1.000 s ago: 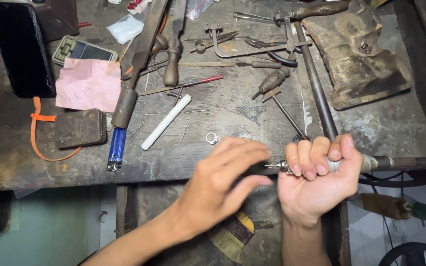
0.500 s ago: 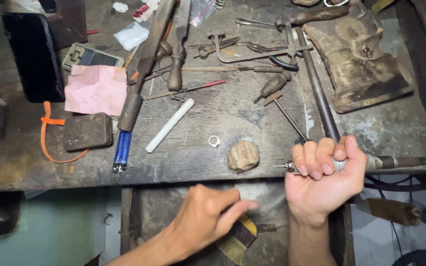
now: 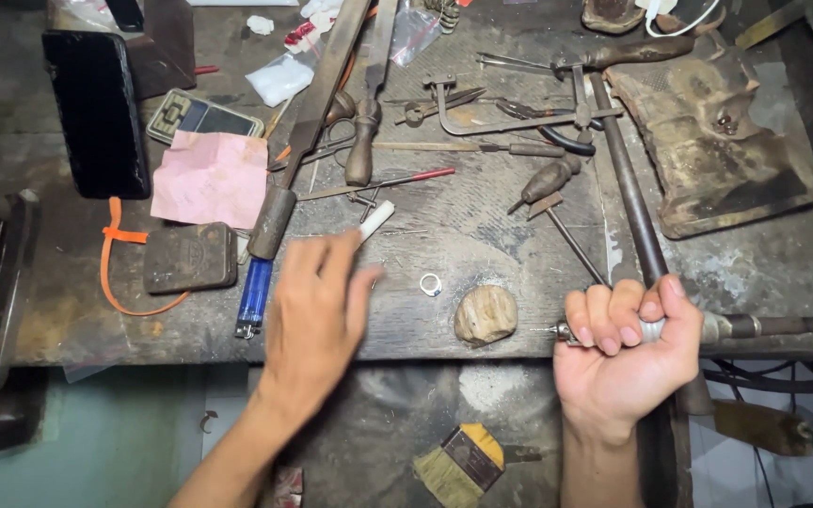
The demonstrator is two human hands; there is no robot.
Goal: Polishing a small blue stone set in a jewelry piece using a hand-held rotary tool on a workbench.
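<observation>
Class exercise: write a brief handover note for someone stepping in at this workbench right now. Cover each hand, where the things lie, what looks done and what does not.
Left hand: open, empty, over the white stick beside the blue lighter.
Right hand: fist shut on the metal handpiece, tip pointing left.
Small ring lies loose on the bench, beside the wooden peg.
Done: ring set down.
Left: the stick is not gripped; the handpiece tip touches nothing.

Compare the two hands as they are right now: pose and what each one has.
The left hand is open, fingers spread flat over the bench, while the right hand is closed in a fist. The left hand grips nothing, its fingertips at a white stick; the right hand clasps a metal handpiece. Both are bare and reach from the bench's near edge.
</observation>
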